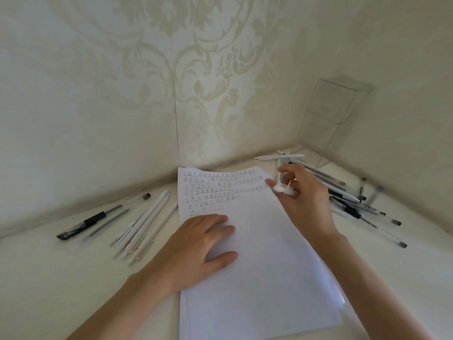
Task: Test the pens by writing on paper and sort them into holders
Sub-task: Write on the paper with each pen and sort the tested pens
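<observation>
My left hand lies flat, fingers straight, on the paper near its left edge. My right hand pinches a blurred white pen over the sheet's upper right corner. The row of pens lies left of the paper. The loose pile crowds the right, below the clear holder.

What you can't make out around the sheet
Your right hand is smeared by motion, and the white pen it pinches shows only as a blurred stub, with no readable tip. That hand also hides part of the pile of pens behind it. Your left hand covers a patch of the paper, whose near edge runs off the bottom of the view, as do both forearms
</observation>
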Motion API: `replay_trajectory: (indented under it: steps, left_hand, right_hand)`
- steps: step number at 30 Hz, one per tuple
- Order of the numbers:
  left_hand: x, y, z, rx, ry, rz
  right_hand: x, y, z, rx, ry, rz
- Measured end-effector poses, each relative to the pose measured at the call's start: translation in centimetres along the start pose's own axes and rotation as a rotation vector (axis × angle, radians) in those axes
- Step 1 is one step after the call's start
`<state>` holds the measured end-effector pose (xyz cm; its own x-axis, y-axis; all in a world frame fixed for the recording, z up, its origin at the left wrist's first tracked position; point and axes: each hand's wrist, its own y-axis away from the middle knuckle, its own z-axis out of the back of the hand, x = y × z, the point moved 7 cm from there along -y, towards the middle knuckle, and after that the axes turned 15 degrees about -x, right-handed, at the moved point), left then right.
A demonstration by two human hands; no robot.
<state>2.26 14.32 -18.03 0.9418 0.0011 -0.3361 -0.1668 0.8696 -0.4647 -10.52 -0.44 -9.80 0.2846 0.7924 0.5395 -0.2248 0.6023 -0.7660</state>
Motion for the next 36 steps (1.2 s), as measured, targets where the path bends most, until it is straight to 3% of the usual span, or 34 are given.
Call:
replay_trajectory:
  steps: [4, 7, 9, 15, 23, 36]
  left_hand:
    - [0.4, 0.0, -0.2, 0.006, 0.028, 0.002]
    - [0.4, 0.0, -0.1, 0.01, 0.024, 0.0]
    - [0.3, -0.1, -0.1, 0.017, 0.033, -0.004]
    - [0.3, -0.1, -0.1, 0.015, 0.039, 0.0]
    - [0.0, -0.1, 0.0, 0.035, 0.042, 0.005]
    - [0.1, -0.1, -0.1, 0.037, 0.055, 0.023]
  right_hand:
    - [1.6, -0.4, -2.6, 0.015, -0.373, -0.253]
    - [1.8, 0.3, -6.1, 0.194, -0.396, -0.433]
    - [1.6, 1.1, -7.9, 0.285, -0.405, -0.454]
    - [-0.8, 2.5, -9.1, 0.266, -0.418, -0.576]
    - [-0.1, 2.4, -9.4, 0.333, -0.221, -0.498]
    - [1.1, 2.4, -8.8, 0.364, -0.173, -0.464]
